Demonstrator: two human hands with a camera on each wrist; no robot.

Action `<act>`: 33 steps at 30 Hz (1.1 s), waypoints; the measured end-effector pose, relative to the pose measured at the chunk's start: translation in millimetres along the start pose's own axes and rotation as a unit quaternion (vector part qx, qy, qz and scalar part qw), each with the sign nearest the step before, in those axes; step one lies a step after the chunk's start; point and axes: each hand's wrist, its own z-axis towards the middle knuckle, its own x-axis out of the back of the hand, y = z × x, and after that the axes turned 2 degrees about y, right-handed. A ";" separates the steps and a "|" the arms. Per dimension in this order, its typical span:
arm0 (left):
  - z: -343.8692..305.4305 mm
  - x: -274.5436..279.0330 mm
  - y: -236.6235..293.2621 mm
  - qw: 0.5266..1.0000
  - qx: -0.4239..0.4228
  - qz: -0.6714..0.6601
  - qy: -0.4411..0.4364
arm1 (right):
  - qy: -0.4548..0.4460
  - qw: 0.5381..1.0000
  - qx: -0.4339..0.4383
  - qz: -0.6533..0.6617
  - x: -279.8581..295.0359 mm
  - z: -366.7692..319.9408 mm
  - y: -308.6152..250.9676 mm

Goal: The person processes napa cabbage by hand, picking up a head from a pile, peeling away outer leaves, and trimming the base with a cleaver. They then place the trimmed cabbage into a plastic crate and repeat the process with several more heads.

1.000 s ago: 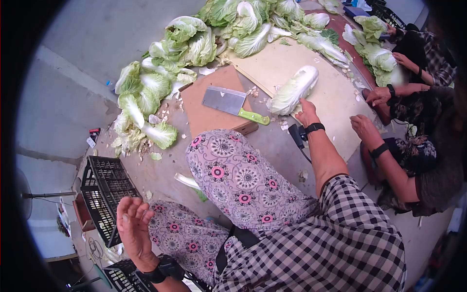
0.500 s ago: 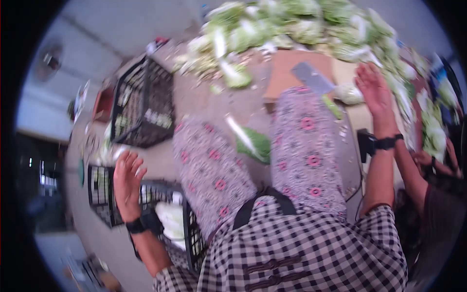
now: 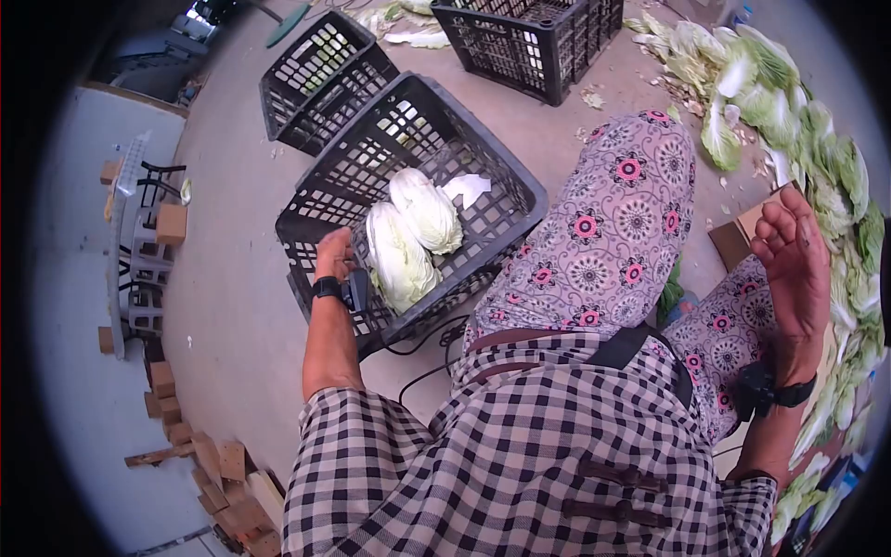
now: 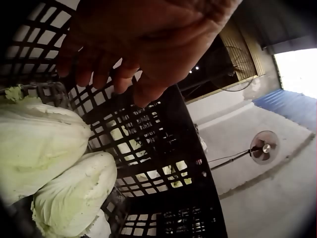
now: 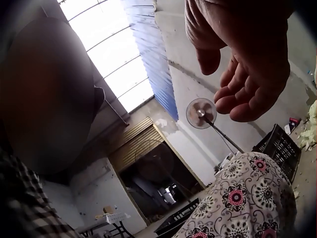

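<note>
Two pale Chinese cabbages (image 3: 394, 255) lie side by side in a black plastic crate (image 3: 509, 153), with a small white piece (image 3: 469, 189) near them. At the crate's near left side is my left hand (image 3: 336, 252), empty. In the left wrist view its loosely bent fingers (image 4: 124, 78) hang over the crate wall, above the cabbages (image 4: 74, 196). My right hand (image 3: 794, 265) is raised beside my knee, palm up and holding nothing. Loosely curled fingers (image 5: 247, 101) show on it in the right wrist view.
Two more black crates (image 3: 320, 88) (image 3: 548, 46) stand beyond the first. A long heap of cabbages and leaves (image 3: 835, 195) runs down the right, by a brown board (image 3: 733, 246). Cables (image 3: 422, 348) trail below the crate. Wooden blocks (image 3: 223, 473) lie lower left.
The view has swung left from the board with the cleaver to the crates. My right hand has left the cabbage it touched on the pale board. My left hand has come to the crate.
</note>
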 end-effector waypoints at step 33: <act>31.9 -42.7 -64.7 0.984 0.026 0.174 -0.006 | 0.066 0.986 -0.127 -0.089 -12.7 17.2 6.7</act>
